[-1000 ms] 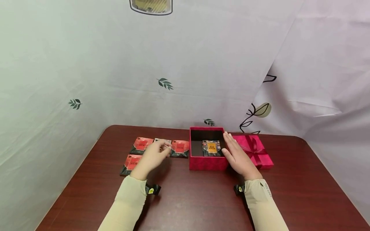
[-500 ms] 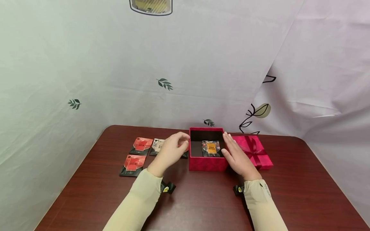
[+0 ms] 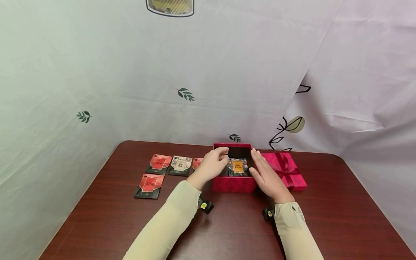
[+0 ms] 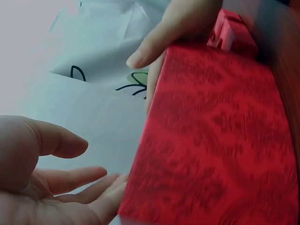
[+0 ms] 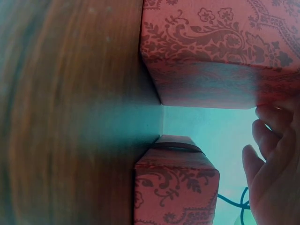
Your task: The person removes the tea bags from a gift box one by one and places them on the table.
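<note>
A red box (image 3: 234, 184) with a dark inside stands without its lid near the back of the table. In it lies a sachet (image 3: 238, 167) with an orange label. My left hand (image 3: 212, 164) hovers over the box's left side, its fingers loosely bent. In the left wrist view, thumb and fingers (image 4: 70, 180) are apart with nothing between them. My right hand (image 3: 269, 177) rests along the box's right wall, fingers straight. A red-and-black sachet (image 3: 196, 163) left of the box is partly hidden by my left hand. Beside it lies a white-and-black sachet (image 3: 180, 165).
Two more red-and-black sachets, an upper one (image 3: 159, 164) and a lower one (image 3: 149, 185), lie farther left. The red lid (image 3: 286, 169) with a ribbon bow sits right of the box, partly behind my right hand. A patterned cloth (image 3: 208, 72) hangs behind the table (image 3: 240, 224).
My left hand has moved right, from above the white-and-black sachet to over the box's left side, uncovering that sachet. My right hand has stayed at the box's right wall.
</note>
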A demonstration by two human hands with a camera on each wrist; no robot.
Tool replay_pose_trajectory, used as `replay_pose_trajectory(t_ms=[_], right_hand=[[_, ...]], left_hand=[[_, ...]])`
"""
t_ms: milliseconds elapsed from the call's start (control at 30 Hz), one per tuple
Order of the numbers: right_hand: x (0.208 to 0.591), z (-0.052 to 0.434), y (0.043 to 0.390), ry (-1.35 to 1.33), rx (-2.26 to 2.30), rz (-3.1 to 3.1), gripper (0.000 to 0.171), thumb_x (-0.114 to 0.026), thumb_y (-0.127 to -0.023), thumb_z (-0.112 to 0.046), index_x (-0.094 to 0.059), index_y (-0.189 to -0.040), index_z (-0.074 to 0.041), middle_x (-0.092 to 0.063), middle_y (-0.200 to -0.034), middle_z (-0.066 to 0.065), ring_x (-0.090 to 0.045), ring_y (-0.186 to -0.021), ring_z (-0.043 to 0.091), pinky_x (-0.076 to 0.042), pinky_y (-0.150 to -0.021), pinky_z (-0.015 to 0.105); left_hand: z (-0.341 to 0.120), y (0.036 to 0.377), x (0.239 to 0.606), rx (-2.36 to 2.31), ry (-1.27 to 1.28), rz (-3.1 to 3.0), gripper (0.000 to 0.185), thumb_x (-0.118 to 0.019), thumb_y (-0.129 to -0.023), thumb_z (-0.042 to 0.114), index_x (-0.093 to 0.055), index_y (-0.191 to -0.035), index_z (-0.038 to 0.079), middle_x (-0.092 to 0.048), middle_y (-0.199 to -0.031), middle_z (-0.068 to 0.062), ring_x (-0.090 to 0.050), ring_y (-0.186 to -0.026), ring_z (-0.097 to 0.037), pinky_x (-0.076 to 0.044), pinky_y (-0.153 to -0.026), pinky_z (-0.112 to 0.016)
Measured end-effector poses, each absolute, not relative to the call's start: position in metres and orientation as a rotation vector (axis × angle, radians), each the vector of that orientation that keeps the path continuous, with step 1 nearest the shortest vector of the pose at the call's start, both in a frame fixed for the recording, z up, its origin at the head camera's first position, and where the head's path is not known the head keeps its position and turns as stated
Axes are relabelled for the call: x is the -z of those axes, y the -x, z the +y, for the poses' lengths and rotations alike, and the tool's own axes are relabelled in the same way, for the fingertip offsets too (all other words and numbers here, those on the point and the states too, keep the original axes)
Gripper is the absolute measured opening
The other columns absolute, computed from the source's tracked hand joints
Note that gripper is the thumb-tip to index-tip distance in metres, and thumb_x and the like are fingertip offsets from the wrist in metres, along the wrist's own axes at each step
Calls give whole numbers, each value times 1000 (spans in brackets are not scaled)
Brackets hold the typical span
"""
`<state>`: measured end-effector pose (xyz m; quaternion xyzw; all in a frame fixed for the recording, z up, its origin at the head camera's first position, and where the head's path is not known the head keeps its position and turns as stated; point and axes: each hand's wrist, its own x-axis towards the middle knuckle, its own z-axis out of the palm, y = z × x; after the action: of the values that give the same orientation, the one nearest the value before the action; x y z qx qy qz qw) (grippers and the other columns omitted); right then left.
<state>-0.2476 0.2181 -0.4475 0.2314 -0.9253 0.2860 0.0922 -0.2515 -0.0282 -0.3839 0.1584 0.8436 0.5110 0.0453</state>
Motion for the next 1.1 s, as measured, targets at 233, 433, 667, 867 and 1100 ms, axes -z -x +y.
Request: replay_pose_trajectory(t_ms=[233, 433, 667, 867, 1100], right_hand=[[447, 219, 248, -670, -876, -2769, 68, -53, -105, -29, -24, -161, -7, -18, -168, 11, -15, -153, 38, -19, -120, 60], [448, 220, 248, -659, -868, -2777, 68, -51, -105, -32, -23, -162, -8, -17, -169, 10, -14, -154, 35, -19, -120, 58], [448, 219, 249, -662, -874, -2761, 67, -54, -104, -24, -24, -162, -7, -19, -168, 10, -16, -153, 37, -20, -120, 59], [448, 219, 249, -668, -868, -2759, 67, -54, -104, -28, -25, -161, -6, -19, -168, 10, -17, -153, 38, -20, -120, 59], [449, 219, 250, -693, -861, -2741, 66, -53, -105, -27, -25, -160, -4, -19, -168, 12, -17, -153, 38, -19, -120, 60]], left_hand=[[-8, 260, 388, -1674, -378, 2418, 51, -50, -105, 15, -41, -152, -2, -44, -154, -19, -48, -139, -32, -43, -110, -46], [6, 269, 396, -1731, -288, 2346, 53, -48, -105, 15, -38, -154, -2, -41, -157, -19, -43, -142, -33, -40, -112, -48], [17, 274, 402, -1735, -102, 2278, 54, -46, -106, 17, -36, -153, -5, -39, -157, -21, -46, -136, -33, -41, -110, -49], [22, 279, 405, -1703, -7, 2276, 52, -40, -107, 14, -33, -153, -8, -36, -158, -23, -50, -126, -37, -41, -109, -49], [23, 277, 408, -1624, 35, 2284, 54, -40, -108, 17, -30, -154, -7, -33, -158, -22, -38, -141, -37, -35, -114, -54]])
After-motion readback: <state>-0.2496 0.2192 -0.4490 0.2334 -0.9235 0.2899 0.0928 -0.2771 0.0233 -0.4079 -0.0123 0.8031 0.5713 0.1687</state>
